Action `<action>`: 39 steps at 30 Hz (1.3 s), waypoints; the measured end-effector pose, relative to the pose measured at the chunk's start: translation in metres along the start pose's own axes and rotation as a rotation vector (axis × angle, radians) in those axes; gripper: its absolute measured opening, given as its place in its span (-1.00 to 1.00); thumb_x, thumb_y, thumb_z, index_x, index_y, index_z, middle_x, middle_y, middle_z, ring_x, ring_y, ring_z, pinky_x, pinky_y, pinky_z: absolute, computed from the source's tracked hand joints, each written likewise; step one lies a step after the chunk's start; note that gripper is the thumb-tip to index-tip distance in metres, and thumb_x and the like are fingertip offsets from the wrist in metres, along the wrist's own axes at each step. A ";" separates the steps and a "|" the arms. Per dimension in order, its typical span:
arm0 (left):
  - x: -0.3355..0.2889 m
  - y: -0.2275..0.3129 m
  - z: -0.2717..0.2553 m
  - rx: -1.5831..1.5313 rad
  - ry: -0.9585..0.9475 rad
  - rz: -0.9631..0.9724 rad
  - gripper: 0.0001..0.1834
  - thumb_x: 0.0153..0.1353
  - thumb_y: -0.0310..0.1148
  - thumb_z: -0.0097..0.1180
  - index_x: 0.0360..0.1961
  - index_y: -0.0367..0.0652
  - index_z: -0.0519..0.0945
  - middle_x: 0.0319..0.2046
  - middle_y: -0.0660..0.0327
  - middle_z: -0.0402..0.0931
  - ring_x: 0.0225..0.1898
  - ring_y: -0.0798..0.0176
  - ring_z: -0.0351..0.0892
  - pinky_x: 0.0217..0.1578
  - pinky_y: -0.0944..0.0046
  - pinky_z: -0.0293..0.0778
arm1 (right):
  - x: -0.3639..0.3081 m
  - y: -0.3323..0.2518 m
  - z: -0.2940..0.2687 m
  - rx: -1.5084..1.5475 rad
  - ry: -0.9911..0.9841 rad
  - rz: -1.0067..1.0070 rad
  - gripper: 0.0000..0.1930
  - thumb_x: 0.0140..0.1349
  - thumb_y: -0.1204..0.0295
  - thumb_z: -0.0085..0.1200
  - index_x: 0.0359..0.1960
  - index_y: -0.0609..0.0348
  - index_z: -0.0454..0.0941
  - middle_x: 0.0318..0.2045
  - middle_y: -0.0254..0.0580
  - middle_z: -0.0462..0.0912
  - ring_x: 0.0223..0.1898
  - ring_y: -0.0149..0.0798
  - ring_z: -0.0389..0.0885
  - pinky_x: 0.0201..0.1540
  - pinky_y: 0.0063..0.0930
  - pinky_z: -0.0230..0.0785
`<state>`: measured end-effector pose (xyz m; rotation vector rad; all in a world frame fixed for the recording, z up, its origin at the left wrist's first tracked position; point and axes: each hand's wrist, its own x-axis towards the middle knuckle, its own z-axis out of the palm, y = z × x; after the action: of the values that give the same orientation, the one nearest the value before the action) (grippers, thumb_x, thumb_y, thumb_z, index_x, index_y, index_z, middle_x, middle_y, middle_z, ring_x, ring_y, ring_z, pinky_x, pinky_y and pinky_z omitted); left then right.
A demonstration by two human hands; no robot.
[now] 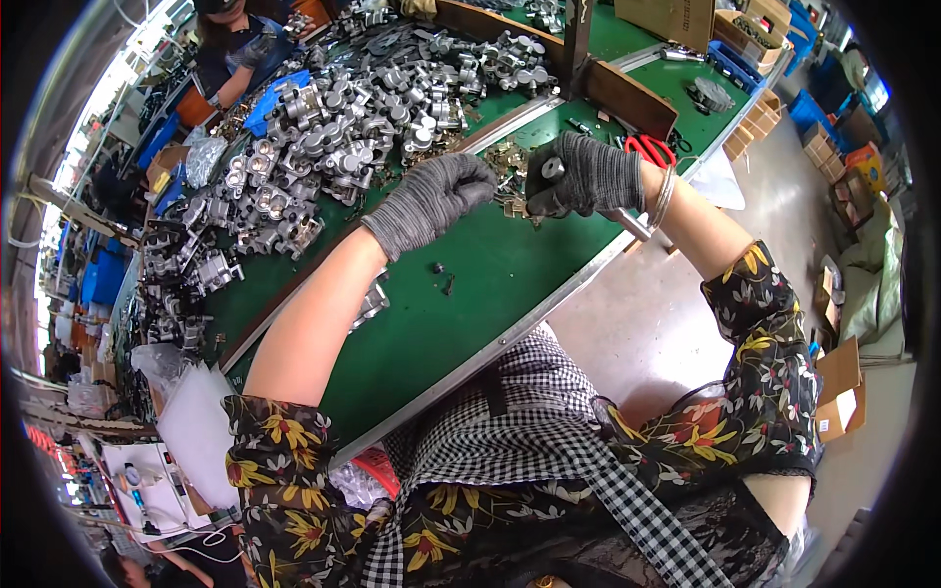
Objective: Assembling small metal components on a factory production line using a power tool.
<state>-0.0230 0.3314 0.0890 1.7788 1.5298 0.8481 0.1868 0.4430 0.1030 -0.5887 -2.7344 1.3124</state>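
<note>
Right hand (pixel 578 176) grasps one metal part (pixel 551 169), left hand (pixel 431 196) clenched beside it reaching small brass pieces (pixel 510 162); large heap of castings (pixel 333 137) remains unprocessed.

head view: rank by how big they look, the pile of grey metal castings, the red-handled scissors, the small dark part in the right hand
1. Pile of grey metal castings, by far the largest.
2. Red-handled scissors.
3. Small dark part in the right hand; partly hidden by the glove, so its rank against the scissors is unsure.
</note>
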 end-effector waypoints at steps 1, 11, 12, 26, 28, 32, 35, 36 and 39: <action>0.002 -0.005 0.004 0.077 0.062 0.057 -0.83 0.18 -0.37 0.12 -0.26 -0.23 0.58 -0.40 0.19 0.57 -0.34 0.32 0.55 -0.25 0.29 0.48 | -0.001 -0.004 -0.001 0.003 -0.007 0.044 -0.87 0.00 0.42 0.27 -0.42 0.17 0.62 -0.63 -0.38 0.56 -0.62 -0.49 0.43 -0.58 -0.58 0.32; 0.002 0.001 0.023 -0.289 0.038 -0.250 -0.87 0.22 -0.40 0.10 -0.24 -0.21 0.53 -0.46 0.34 0.50 -0.45 0.46 0.46 -0.38 0.42 0.45 | 0.000 0.015 -0.001 0.369 -0.106 0.130 -0.80 0.04 0.36 0.26 -0.40 0.23 0.59 -0.63 -0.37 0.53 -0.69 -0.51 0.43 -0.67 -0.64 0.28; 0.004 -0.003 0.029 -0.296 0.116 -0.206 -0.87 0.22 -0.38 0.10 -0.26 -0.20 0.53 -0.47 0.34 0.50 -0.46 0.46 0.46 -0.39 0.42 0.45 | 0.001 0.016 -0.002 0.370 -0.106 0.129 -0.80 0.04 0.36 0.26 -0.40 0.23 0.59 -0.63 -0.37 0.53 -0.69 -0.51 0.43 -0.67 -0.64 0.28; -0.004 -0.007 0.009 0.468 0.010 0.242 -0.82 0.18 -0.36 0.12 -0.25 -0.22 0.56 -0.37 0.15 0.57 -0.34 0.23 0.56 -0.24 0.29 0.47 | -0.004 0.021 -0.009 0.415 -0.238 0.202 -0.80 0.07 0.37 0.25 -0.34 0.24 0.61 -0.70 -0.41 0.46 -0.69 -0.51 0.37 -0.68 -0.63 0.28; -0.005 -0.006 0.007 0.576 -0.008 0.203 -0.80 0.17 -0.35 0.13 -0.22 -0.21 0.58 -0.34 0.06 0.57 -0.32 0.13 0.58 -0.22 0.22 0.48 | -0.001 0.021 -0.011 0.286 -0.180 0.233 -0.78 0.07 0.35 0.25 -0.33 0.23 0.61 -0.69 -0.40 0.46 -0.68 -0.50 0.38 -0.67 -0.62 0.29; 0.009 -0.025 0.004 0.433 0.226 0.003 -0.80 0.18 -0.38 0.08 -0.19 -0.18 0.59 -0.35 0.06 0.57 -0.30 0.12 0.59 -0.23 0.20 0.49 | 0.003 0.026 -0.007 0.233 -0.067 0.283 -0.78 0.06 0.36 0.25 -0.34 0.24 0.60 -0.59 -0.32 0.57 -0.71 -0.48 0.40 -0.68 -0.60 0.29; 0.025 -0.043 0.011 0.441 0.240 -0.154 -0.78 0.17 -0.41 0.06 -0.14 -0.15 0.59 -0.33 0.04 0.57 -0.30 0.11 0.58 -0.22 0.21 0.49 | 0.007 0.032 -0.002 0.325 0.081 0.334 -0.76 0.07 0.34 0.24 -0.32 0.24 0.60 -0.58 -0.32 0.57 -0.71 -0.48 0.41 -0.68 -0.60 0.29; 0.025 -0.056 0.014 0.432 0.223 -0.223 -0.76 0.17 -0.41 0.05 -0.13 -0.14 0.59 -0.31 0.04 0.57 -0.29 0.11 0.58 -0.20 0.21 0.49 | 0.014 0.028 0.001 0.312 0.065 0.322 -0.76 0.07 0.34 0.24 -0.32 0.24 0.60 -0.58 -0.32 0.57 -0.71 -0.48 0.41 -0.68 -0.60 0.29; 0.021 -0.079 0.026 0.646 0.363 -0.004 -0.74 0.16 -0.42 0.06 -0.11 -0.20 0.57 -0.21 0.01 0.55 -0.23 0.09 0.57 -0.13 0.24 0.48 | 0.010 0.021 0.007 0.408 0.221 0.307 -0.74 0.08 0.33 0.23 -0.27 0.24 0.58 -0.58 -0.34 0.56 -0.72 -0.48 0.40 -0.66 -0.58 0.30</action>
<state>-0.0453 0.3608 0.0112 2.1381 2.2321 0.7514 0.1826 0.4530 0.0817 -1.0615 -2.1742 1.6885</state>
